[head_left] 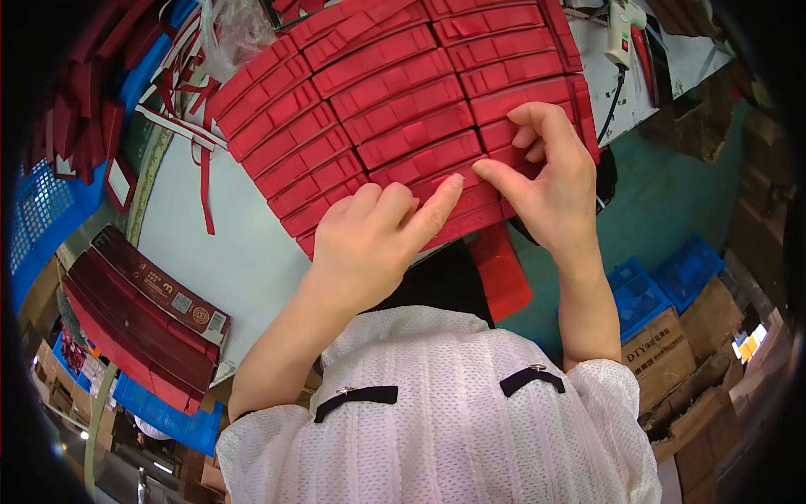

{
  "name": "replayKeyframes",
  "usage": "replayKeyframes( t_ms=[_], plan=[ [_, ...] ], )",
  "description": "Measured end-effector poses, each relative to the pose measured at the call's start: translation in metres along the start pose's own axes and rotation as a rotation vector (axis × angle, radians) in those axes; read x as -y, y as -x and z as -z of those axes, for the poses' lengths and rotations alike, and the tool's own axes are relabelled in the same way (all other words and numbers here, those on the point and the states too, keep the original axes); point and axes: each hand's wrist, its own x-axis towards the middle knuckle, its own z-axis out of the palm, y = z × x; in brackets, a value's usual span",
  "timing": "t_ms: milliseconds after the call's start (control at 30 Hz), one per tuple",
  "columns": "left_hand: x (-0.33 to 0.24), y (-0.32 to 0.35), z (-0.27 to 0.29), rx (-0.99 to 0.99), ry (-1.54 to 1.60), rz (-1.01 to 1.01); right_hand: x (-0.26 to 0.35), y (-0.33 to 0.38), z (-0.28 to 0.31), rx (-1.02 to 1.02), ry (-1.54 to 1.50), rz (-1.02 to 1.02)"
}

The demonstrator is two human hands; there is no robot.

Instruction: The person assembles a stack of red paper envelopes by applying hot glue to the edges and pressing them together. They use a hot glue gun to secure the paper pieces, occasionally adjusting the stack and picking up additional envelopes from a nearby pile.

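Several slim red boxes (pixel 401 74) with red ribbon bands lie side by side in rows on the table in front of me. My left hand (pixel 369 235) rests over the nearest boxes, its index finger stretched onto a short red ribbon tab and its other fingers curled. Just to the right, my right hand (pixel 558 181) hovers over the same row, thumb pointing left at the box edge and fingers bent, apart from the thumb. Nothing shows between its fingers. My left thumb is hidden under the hand.
Stacked dark red boxes (pixel 138 315) stand at the left by the white table (pixel 189 202). Loose ribbons (pixel 206 189) and clear plastic (pixel 235 38) lie at the far left. A power strip (pixel 620 34) sits far right. Blue crates (pixel 634 294) and a cardboard box (pixel 659 357) are at lower right.
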Motion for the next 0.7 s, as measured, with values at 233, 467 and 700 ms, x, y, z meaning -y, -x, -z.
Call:
replayKeyframes(
  t_ms=[233,467,700],
  plan=[
    [-0.0007,-0.0054,0.0064,0.085,-0.001,-0.046,0.0017,0.0015,0.0030,0.014,-0.064,-0.032],
    [0.0032,-0.0081,0.0064,0.091,0.020,-0.050,0.0051,-0.0007,0.0038,0.031,-0.012,-0.024],
    [0.0047,-0.0067,0.0044,0.111,0.059,-0.045,0.0051,-0.0007,0.0032,0.041,-0.002,0.040]
  ],
)
